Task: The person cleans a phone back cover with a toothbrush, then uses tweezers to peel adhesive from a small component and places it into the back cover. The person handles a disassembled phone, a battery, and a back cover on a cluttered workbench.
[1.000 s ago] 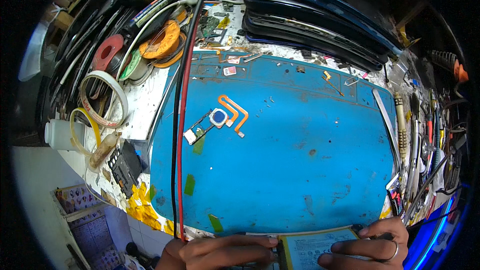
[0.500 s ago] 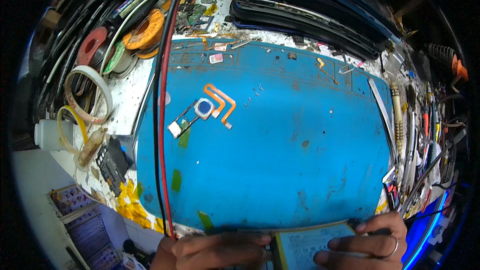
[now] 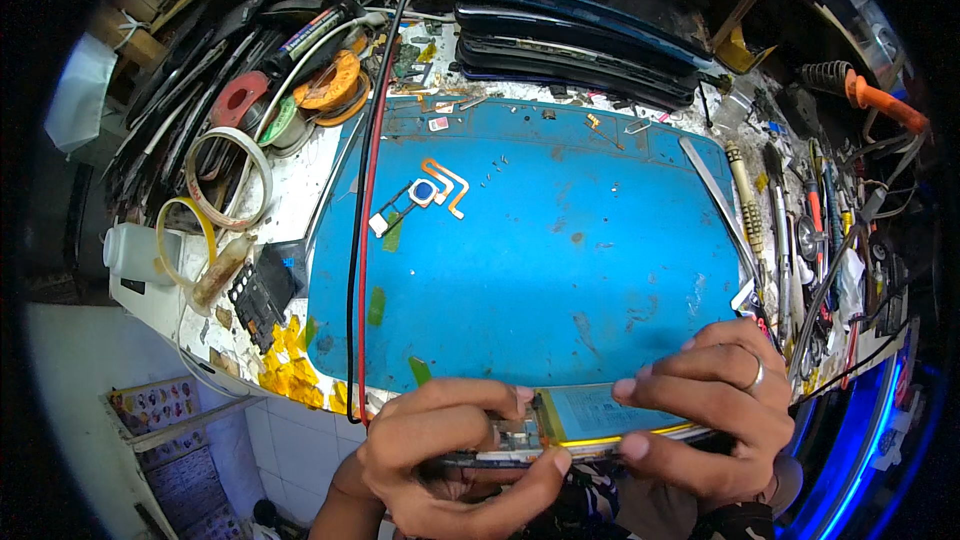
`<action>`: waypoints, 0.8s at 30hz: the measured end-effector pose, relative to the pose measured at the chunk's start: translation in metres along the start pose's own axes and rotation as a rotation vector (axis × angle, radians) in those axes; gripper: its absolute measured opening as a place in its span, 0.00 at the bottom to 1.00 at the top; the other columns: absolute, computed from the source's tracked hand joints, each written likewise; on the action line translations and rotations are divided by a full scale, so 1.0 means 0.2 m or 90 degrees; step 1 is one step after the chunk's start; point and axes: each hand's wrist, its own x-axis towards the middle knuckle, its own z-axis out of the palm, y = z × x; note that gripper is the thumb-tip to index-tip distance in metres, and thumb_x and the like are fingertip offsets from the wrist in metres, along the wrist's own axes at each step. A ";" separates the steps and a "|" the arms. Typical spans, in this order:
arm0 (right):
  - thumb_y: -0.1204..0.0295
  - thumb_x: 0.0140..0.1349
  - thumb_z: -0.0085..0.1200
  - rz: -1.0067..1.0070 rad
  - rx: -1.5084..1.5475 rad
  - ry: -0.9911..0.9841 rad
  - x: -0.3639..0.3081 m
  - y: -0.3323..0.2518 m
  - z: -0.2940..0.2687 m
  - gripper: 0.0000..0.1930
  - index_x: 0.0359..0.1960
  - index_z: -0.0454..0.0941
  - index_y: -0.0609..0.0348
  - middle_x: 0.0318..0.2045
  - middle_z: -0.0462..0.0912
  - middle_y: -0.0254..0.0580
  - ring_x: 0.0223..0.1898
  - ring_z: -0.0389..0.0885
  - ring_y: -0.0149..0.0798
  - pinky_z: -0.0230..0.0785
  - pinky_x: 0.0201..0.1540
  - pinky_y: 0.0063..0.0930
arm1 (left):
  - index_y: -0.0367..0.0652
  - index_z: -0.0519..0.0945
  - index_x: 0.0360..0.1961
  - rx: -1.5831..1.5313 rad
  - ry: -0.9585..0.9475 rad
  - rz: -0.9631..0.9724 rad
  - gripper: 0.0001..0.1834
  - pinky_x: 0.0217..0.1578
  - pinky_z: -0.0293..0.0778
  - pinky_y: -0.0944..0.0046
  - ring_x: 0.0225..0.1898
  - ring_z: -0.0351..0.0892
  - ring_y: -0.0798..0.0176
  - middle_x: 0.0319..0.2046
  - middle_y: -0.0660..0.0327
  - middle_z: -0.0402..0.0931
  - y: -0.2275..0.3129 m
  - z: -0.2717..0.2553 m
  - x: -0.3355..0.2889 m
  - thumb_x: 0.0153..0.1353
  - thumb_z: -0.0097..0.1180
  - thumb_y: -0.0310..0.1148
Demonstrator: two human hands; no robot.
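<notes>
An opened phone point(image 3: 518, 433) is held level between my two hands at the near edge of the blue mat point(image 3: 500, 310). Its blue-grey battery point(image 3: 588, 410) with yellow edging faces up, and small inner parts show left of it. My left hand point(image 3: 440, 445) grips the phone's left end, thumb on the near edge and fingers over the far side. My right hand point(image 3: 720, 400), wearing a ring, is closed round the right end, its fingertips on the battery and the near edge. Some of the phone is hidden by both hands.
On the mat lie a small part with a blue square point(image 3: 424, 192) and an orange flex cable point(image 3: 450, 183). Red and black wires point(image 3: 368, 200) cross the left side. Stacked phones point(image 3: 580, 40) stand behind, tape rolls point(image 3: 228, 178) left, tools point(image 3: 785, 230) right.
My hands and the phone have come up further into view, and the phone now shows more of its near edge. The whole view has shifted a little.
</notes>
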 end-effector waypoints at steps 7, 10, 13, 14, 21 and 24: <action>0.67 0.51 0.70 0.005 -0.116 0.031 0.02 -0.05 0.03 0.10 0.34 0.85 0.32 0.35 0.89 0.31 0.33 0.83 0.34 0.71 0.33 0.31 | 0.43 0.63 0.41 0.068 -0.021 0.169 0.29 0.48 0.84 0.45 0.41 0.84 0.50 0.38 0.47 0.74 -0.06 0.00 0.04 0.48 0.73 0.18; 0.67 0.50 0.70 0.008 -0.107 0.020 0.02 -0.04 0.03 0.10 0.33 0.85 0.31 0.35 0.89 0.30 0.32 0.83 0.33 0.71 0.33 0.31 | 0.44 0.65 0.42 0.161 -0.089 0.287 0.28 0.46 0.84 0.48 0.40 0.83 0.52 0.38 0.48 0.73 -0.05 -0.02 0.08 0.48 0.72 0.17; 0.66 0.49 0.71 -0.007 -0.107 0.030 0.02 -0.03 0.03 0.10 0.32 0.85 0.32 0.35 0.89 0.29 0.32 0.82 0.33 0.71 0.33 0.30 | 0.44 0.68 0.43 0.196 -0.094 0.333 0.28 0.45 0.84 0.51 0.40 0.82 0.54 0.38 0.50 0.71 -0.05 -0.01 0.09 0.47 0.72 0.17; 0.65 0.49 0.71 -0.008 -0.114 0.028 0.01 -0.03 0.04 0.09 0.32 0.85 0.32 0.35 0.89 0.30 0.32 0.82 0.33 0.71 0.33 0.30 | 0.45 0.68 0.43 0.196 -0.083 0.337 0.27 0.45 0.84 0.52 0.40 0.82 0.55 0.38 0.50 0.71 -0.06 -0.01 0.10 0.47 0.72 0.16; 0.66 0.50 0.70 -0.014 -0.119 0.042 0.01 -0.03 0.04 0.08 0.32 0.86 0.34 0.34 0.89 0.30 0.31 0.82 0.33 0.70 0.32 0.29 | 0.53 0.88 0.42 0.203 0.000 0.380 0.27 0.41 0.80 0.66 0.40 0.78 0.63 0.44 0.61 0.62 -0.10 0.04 0.09 0.39 0.75 0.15; 0.69 0.48 0.72 -0.032 -0.121 0.041 0.00 -0.03 0.04 0.10 0.32 0.85 0.40 0.34 0.89 0.32 0.31 0.82 0.35 0.70 0.32 0.30 | 0.52 0.88 0.42 0.223 0.006 0.385 0.27 0.42 0.80 0.65 0.40 0.77 0.63 0.43 0.61 0.62 -0.10 0.03 0.09 0.40 0.75 0.14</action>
